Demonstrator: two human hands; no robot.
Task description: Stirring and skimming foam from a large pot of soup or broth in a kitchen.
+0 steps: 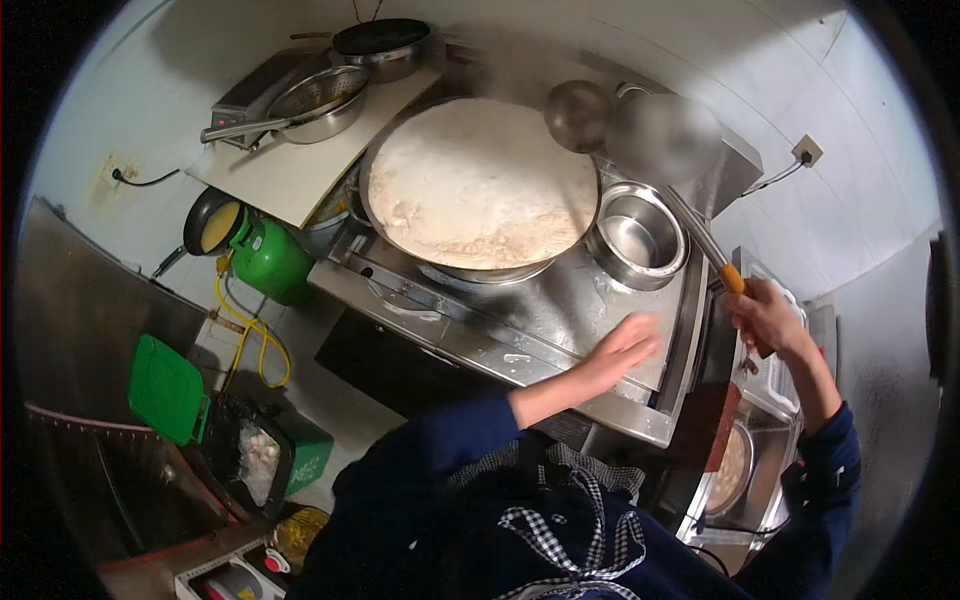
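Note:
My right hand (769, 315) grips the orange end of a long steel-handled kitchen utensil (697, 225). Its round head (664, 139) is blurred, so I cannot tell whether it is a ladle or a skimmer. That head hangs beyond a steel pot (637, 232), right of a large wide pan (366, 184) full of pale, foamy liquid (480, 180). A dark round bowl-shaped piece (577, 116) overlaps the pan's far right rim. My left hand (624, 346), blurred and holding nothing, is over the wet stainless steel stove top (555, 300), fingers apart.
On a board (262, 176) at left stand a steel colander (322, 101) and a lidded pot (382, 49). Below are a green gas cylinder (270, 259), a frying pan (217, 225) and a lidded bin (311, 457). A steel counter with a food pan (731, 469) flanks my right.

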